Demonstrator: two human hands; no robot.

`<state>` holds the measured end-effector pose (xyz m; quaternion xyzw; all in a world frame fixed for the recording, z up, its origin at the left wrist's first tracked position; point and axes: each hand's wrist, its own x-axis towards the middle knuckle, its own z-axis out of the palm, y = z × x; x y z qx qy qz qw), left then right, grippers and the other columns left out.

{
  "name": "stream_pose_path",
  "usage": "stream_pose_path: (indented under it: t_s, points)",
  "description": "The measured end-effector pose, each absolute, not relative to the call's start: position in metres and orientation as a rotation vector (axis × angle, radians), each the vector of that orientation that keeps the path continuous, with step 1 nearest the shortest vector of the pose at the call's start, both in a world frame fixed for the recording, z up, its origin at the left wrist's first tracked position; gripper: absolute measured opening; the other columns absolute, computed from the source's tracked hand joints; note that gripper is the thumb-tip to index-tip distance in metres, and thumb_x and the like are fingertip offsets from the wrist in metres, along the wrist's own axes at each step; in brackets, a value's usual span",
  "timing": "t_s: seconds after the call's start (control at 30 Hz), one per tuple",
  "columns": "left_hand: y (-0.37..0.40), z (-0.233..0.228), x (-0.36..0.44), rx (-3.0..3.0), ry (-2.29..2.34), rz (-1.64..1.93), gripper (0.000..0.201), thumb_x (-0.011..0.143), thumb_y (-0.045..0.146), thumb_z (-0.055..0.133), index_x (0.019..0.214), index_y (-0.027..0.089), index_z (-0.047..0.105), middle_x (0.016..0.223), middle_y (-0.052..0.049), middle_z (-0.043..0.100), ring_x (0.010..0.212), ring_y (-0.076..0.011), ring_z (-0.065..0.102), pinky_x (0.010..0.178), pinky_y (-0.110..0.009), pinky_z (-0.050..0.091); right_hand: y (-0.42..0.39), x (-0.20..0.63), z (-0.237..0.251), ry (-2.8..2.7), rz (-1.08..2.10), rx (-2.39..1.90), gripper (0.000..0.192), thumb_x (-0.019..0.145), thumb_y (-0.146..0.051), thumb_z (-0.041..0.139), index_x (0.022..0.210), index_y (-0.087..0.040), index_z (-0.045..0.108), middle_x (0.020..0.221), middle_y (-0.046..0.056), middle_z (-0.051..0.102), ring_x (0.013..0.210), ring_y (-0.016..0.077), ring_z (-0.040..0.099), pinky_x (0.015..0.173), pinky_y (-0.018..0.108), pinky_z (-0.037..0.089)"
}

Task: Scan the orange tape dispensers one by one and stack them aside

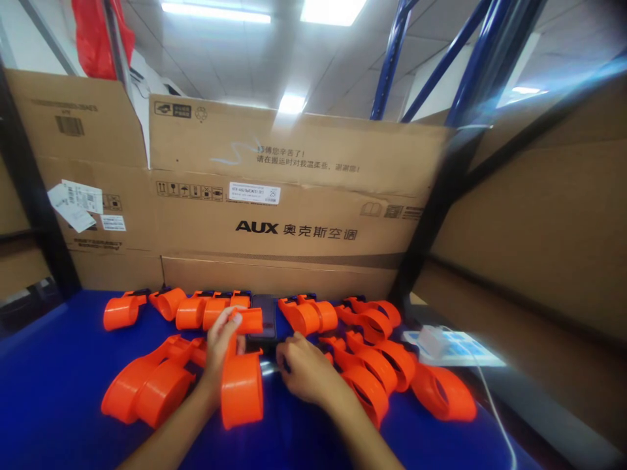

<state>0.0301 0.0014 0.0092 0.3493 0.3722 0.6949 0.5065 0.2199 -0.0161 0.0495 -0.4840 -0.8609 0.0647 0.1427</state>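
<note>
My left hand is closed around the upper part of an orange plastic piece, whose wide ring hangs below the fingers. My right hand is curled just to its right, fingertips bent inward, and whatever is in them is hidden. Between the hands a dark piece and a short shiny metal part show, partly covered. Behind them a dark flat phone-like object lies near the cardboard. Similar orange pieces lie close to my left forearm, and more orange pieces lie beside my right wrist.
A blue surface carries several orange ringed pieces in rows, the back ones with black ends. Large cardboard stands behind it. On the right are a white-and-blue box and a white cable. Dark rack posts frame the sides.
</note>
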Motion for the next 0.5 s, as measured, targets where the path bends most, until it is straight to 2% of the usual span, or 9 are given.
stream_pose_path:
  t_s: [0.13,0.27,0.4,0.5]
  points:
    - [0.001,0.014,0.034,0.784,0.922,1.763,0.042,0.074,0.054,0.073,0.099,0.023,0.058,0.053,0.010,0.045,0.044,-0.0087,0.040,0.045,-0.020,0.034,-0.015,0.220,0.059,-2.324,0.375,-1.207,0.010,0.084,-0.015,0.058,0.086,-0.019,0.066,0.080,0.004,0.064,0.082,0.0186,0.058,0.070,0.026,0.041]
    - [0.006,0.013,0.033,0.783,1.009,1.919,0.046,0.079,0.057,0.068,0.112,0.026,0.056,0.061,0.008,0.051,0.051,-0.0107,0.048,0.051,-0.020,0.040,-0.022,0.217,0.071,-2.093,0.681,-0.903,0.029,0.097,-0.032,0.049,0.121,-0.022,0.061,0.099,0.005,0.068,0.083,0.0188,0.061,0.074,0.030,0.048]
    - [0.009,0.011,0.032,0.819,1.033,1.905,0.048,0.081,0.058,0.066,0.116,0.027,0.055,0.063,0.006,0.055,0.053,-0.0131,0.053,0.052,-0.023,0.042,-0.033,0.213,0.074,-2.044,0.866,-0.801,0.062,0.086,-0.039,0.067,0.143,-0.026,0.045,0.128,0.010,0.061,0.096,0.0228,0.063,0.084,0.037,0.050]
    - [0.007,0.012,0.036,0.863,0.995,1.791,0.047,0.084,0.058,0.062,0.117,0.026,0.056,0.065,0.004,0.058,0.057,-0.0151,0.056,0.055,-0.025,0.045,-0.035,0.209,0.072,-1.985,1.042,-0.732,0.068,0.084,-0.038,0.071,0.145,-0.026,0.042,0.134,0.011,0.057,0.102,0.0238,0.062,0.088,0.040,0.050]
